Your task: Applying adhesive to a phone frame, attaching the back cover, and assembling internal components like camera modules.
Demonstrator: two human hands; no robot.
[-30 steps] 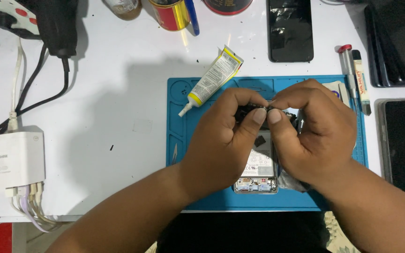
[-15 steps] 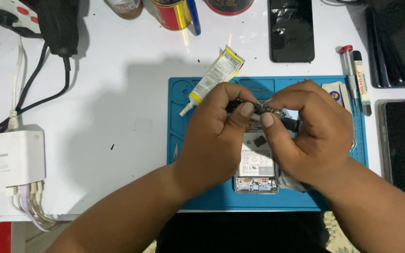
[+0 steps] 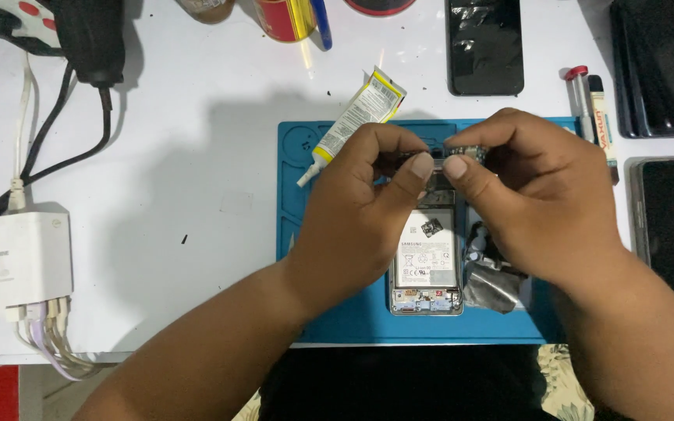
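Note:
An opened phone (image 3: 427,261) with its white battery showing lies on a blue work mat (image 3: 352,312). My left hand (image 3: 360,214) and my right hand (image 3: 536,195) meet above the phone's top end. Between their thumbs and forefingers they pinch a small dark circuit part (image 3: 462,152). A small loose chip rests on the battery. Crumpled silver foil (image 3: 489,281) lies just right of the phone, under my right hand. The phone's upper part is hidden by my fingers.
A yellow-and-white glue tube (image 3: 356,121) lies across the mat's top left corner. A black phone (image 3: 484,47) and dark panels (image 3: 665,70) sit at the back right, with pen-like tools (image 3: 590,109) beside them. A white charger (image 3: 13,261) with cables is at the left.
Both hands have shifted slightly up and together over the phone's top end, still pinching the small part between them.

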